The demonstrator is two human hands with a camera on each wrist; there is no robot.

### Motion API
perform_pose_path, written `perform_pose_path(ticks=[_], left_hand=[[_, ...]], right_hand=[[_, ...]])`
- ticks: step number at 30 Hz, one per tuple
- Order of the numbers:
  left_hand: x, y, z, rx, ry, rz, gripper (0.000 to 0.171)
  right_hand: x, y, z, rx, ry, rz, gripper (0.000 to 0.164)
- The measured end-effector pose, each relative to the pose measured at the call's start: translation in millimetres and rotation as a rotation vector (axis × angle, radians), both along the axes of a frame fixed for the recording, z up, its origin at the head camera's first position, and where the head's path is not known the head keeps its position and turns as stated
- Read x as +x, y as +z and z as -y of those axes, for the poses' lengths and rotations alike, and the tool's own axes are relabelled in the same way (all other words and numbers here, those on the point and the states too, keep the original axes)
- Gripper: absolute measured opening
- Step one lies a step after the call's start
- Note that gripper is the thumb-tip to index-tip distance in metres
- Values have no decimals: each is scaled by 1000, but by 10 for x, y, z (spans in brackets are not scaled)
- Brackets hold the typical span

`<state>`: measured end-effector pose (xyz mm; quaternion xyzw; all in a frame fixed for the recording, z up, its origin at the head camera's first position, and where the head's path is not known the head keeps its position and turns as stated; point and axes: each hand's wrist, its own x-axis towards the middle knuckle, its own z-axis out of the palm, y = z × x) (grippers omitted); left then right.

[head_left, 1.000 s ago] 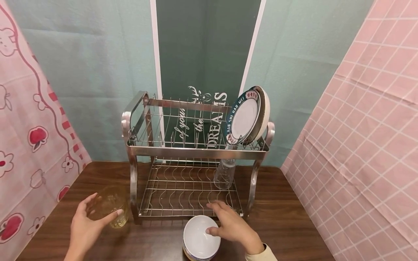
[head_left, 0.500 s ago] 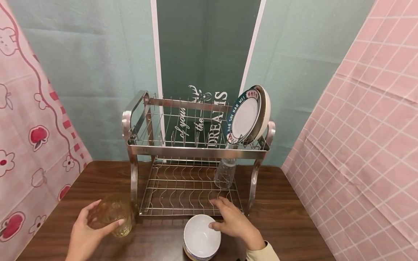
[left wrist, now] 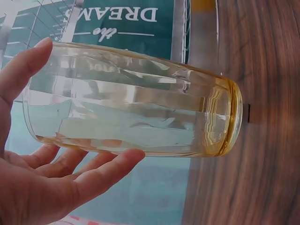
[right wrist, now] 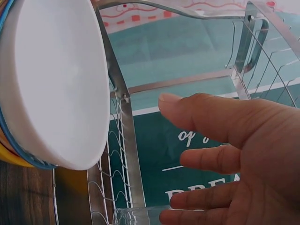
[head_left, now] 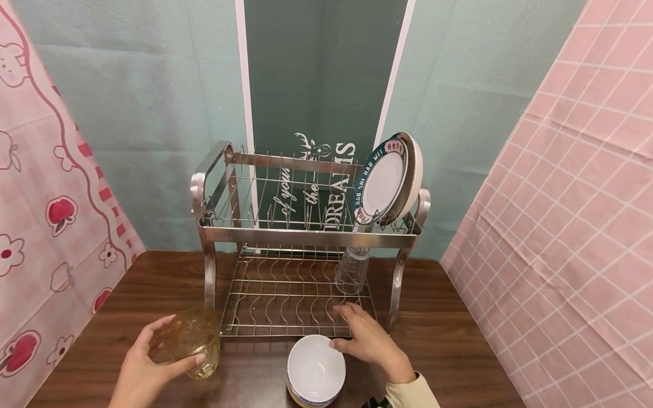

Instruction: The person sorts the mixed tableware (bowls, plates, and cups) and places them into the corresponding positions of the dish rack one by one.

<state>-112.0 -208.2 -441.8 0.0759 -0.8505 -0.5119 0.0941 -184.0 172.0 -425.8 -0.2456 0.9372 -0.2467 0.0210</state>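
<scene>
A yellowish clear drinking glass [head_left: 200, 343] is in my left hand [head_left: 144, 365], left of the dish rack's front. The left wrist view shows the glass [left wrist: 136, 108] from the side, with thumb and fingers on opposite sides of its wall. My right hand [head_left: 371, 343] hovers just right of a stack of bowls [head_left: 315, 368], holding nothing. Its fingers are spread and relaxed in the right wrist view, apart from the white top bowl [right wrist: 61, 84]. The lower bowls are mostly hidden beneath that one.
A two-tier metal dish rack [head_left: 311, 238] stands in the middle of the wooden table [head_left: 439, 351]. A rimmed plate [head_left: 381, 184] and a deeper dish [head_left: 414, 181] lean upright at its upper right. Below them, a clear glass [head_left: 352, 272] stands on the lower tier.
My left hand has carried the glass to the right and nearer to me. The right hand has drifted slightly right, off the bowl's opening. The bowls and rack stay put.
</scene>
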Motion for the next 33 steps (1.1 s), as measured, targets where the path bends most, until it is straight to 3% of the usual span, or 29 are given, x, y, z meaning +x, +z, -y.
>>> perform_pose_path(ticks=[8, 23, 33], left_hand=[[1, 77, -134, 103, -70, -69, 86], [-63, 141, -384, 145, -113, -195, 82], [-167, 179, -577, 243, -131, -191, 83]], right_hand=[[-26, -14, -83, -40, -13, -1, 65], [-8, 5, -138, -100, -43, 0, 67], [16, 25, -92, -154, -15, 18, 68]])
